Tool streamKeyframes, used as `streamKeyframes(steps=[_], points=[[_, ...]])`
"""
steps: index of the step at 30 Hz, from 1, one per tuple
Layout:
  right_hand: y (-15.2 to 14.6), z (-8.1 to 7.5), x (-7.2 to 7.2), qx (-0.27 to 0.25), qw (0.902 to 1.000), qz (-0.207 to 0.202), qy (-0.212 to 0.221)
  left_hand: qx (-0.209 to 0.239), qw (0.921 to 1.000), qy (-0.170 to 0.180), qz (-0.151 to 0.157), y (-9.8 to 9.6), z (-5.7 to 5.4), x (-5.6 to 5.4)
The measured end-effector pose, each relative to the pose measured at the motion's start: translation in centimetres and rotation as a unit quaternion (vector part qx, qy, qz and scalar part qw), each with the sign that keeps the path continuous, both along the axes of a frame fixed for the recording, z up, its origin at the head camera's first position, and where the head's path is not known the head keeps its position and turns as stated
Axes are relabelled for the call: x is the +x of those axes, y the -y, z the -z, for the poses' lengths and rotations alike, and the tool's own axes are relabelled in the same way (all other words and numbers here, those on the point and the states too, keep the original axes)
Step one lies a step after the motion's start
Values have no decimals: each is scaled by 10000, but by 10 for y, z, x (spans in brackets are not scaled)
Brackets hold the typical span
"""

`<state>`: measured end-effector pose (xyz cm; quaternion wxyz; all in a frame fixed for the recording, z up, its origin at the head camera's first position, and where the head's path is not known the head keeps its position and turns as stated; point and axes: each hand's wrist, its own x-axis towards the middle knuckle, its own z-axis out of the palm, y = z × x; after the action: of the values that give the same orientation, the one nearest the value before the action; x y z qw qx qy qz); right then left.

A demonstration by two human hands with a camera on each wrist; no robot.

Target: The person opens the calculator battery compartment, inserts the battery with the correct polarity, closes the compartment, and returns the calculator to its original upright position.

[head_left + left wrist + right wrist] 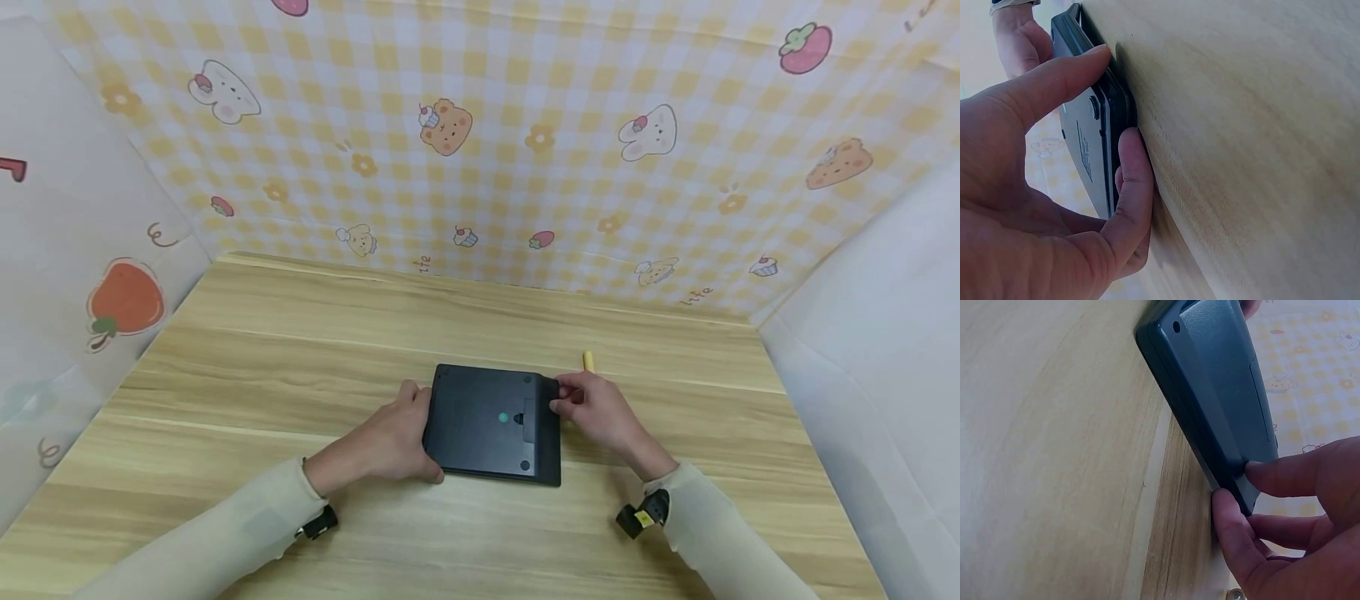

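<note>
A black calculator (476, 421) lies back side up at the middle of the table, its thicker end to the right. On its back are a battery cover (529, 429), a green round sticker (503, 417) and small round feet. My left hand (393, 435) grips the left end, thumb at the near corner and fingers along the left side. At the far part of the right end, my right hand (603, 412) pinches the edge between thumb and fingers. In the right wrist view the fingertips (1225, 501) reach the underside edge. The calculator's front face is hidden.
Just beyond the right hand a small yellow stick-like thing (588, 361) lies on the wooden table (262, 367), partly hidden by that hand. A checked cloth (495, 192) hangs behind the table's back edge, with white sheets (870, 333) at both sides.
</note>
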<state>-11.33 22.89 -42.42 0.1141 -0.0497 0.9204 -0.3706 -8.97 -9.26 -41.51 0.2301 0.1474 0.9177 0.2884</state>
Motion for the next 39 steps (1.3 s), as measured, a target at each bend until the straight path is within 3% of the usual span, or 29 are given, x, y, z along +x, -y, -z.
streamKeyframes(steps=[9, 21, 39], points=[[2, -4, -2, -35, 9998, 47, 194, -30, 10000, -28, 28, 1, 0, -1], [2, -5, -1, -603, 9954, 485, 572, 20, 10000, -27, 61, 2, 1, -3], [1, -4, -1, -670, 9950, 447, 595, 63, 10000, 9, 72, 3, 0, -3]])
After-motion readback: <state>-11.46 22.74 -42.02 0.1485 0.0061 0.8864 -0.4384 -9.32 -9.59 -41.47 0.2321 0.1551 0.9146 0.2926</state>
